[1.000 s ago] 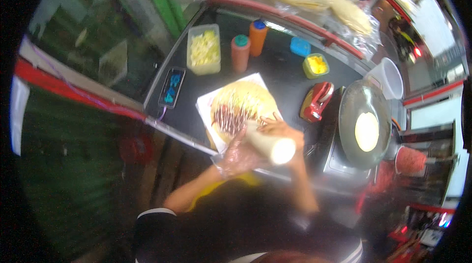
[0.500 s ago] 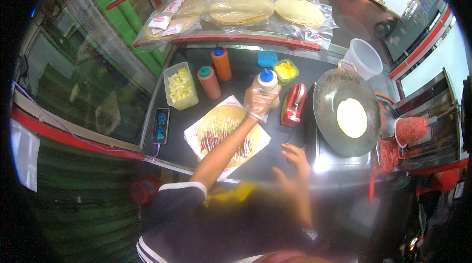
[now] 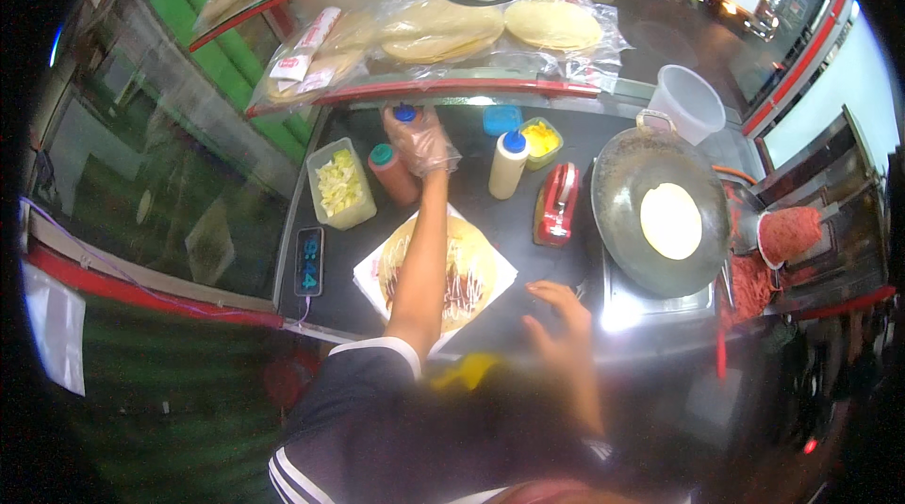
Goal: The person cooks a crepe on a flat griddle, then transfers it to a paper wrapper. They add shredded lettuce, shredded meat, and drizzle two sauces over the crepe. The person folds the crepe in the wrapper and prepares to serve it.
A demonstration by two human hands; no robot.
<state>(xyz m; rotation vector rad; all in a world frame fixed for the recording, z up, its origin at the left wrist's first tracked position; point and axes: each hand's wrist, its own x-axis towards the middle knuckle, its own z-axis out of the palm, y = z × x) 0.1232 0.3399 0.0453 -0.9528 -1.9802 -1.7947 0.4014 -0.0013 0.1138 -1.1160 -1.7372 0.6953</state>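
My left hand (image 3: 420,141), in a clear plastic glove, is closed around the orange squeeze bottle, whose blue cap (image 3: 404,113) shows above the fingers. Beside that hand stands a reddish squeeze bottle (image 3: 394,179) with a green cap. Beneath my left forearm lies a round flatbread (image 3: 476,259) on white paper (image 3: 501,273), topped with shredded greens and white and dark sauce lines, partly hidden by the arm. My bare right hand (image 3: 566,320) hovers near the counter's front edge, fingers apart, holding nothing. A cream-coloured squeeze bottle (image 3: 507,169) with a blue cap stands upright beyond the paper.
At the left are a tub of shredded greens (image 3: 341,185) and a phone (image 3: 309,261). A red dispenser-like device (image 3: 558,204) stands before the dark pan (image 3: 622,174), which holds a pale flatbread (image 3: 671,221). Bagged flatbreads (image 3: 441,30) fill the shelf behind.
My left hand has let go of the cream-coloured bottle, moved left and away from me, and taken hold of the orange bottle. The right hand stays about the same.
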